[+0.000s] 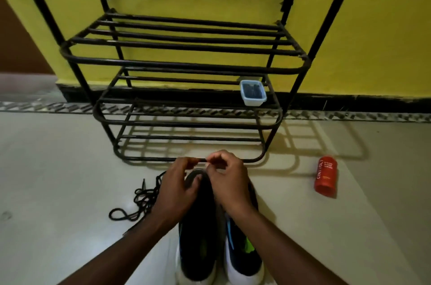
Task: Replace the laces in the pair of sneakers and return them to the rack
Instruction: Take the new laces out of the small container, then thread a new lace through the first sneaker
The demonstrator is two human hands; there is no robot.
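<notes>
The pair of sneakers sits on the pale floor [58, 168] close to the person, side by side and touching. The left sneaker [198, 238] is dark with a white sole. The right sneaker [242, 252] shows blue and bright green marks on its side. Both arms reach over them. The left hand [179, 191] and the right hand [229, 182] are curled, and each pinches one end of a short, taut stretch of black lace [202, 159] held just above the far end of the left sneaker. A lower finger of the left hand rests on that sneaker's rim.

Just left of the left wrist, a loose black lace [140, 198] lies tangled on the floor. Whether it joins the pinched stretch is hidden by the hand.

Off to the right, well apart, a red bottle [325, 176] lies on its side.

Beyond the hands stands the black metal rack [182, 62] against the yellow wall [384, 28], its tiers of bars bare except for a small pale blue container [253, 101] of dark things on the right end of the second tier.
</notes>
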